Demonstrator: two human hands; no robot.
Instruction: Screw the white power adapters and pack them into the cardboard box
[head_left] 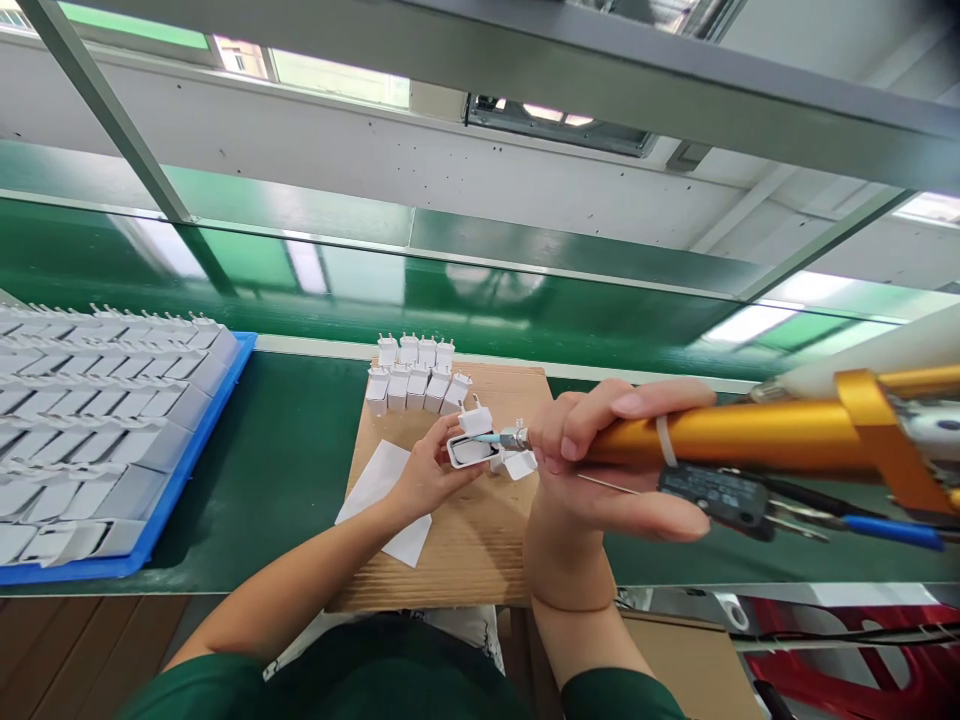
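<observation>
My left hand (426, 478) is closed around a white charger housing (472, 453), whose open side faces up and shows a dark inside. A white two-pin plug cap (475, 417) sits at the housing's far side. In my right hand (574, 450) is a gold-coloured dispensing gun (750, 436) with a small black switch (712, 497) strapped under it. Its pale blue nozzle (489, 438) reaches the open housing; whether it touches cannot be made out. More white pieces (519, 463) lie just beyond the nozzle, partly hidden by my right hand.
A brown board (465, 560) lies on the green bench (292, 450). Two rows of white plug chargers (409, 387) stand at its far edge, with white paper (409, 535) at its left. A blue tray (161, 500) full of chargers is at left. A metal frame crosses overhead.
</observation>
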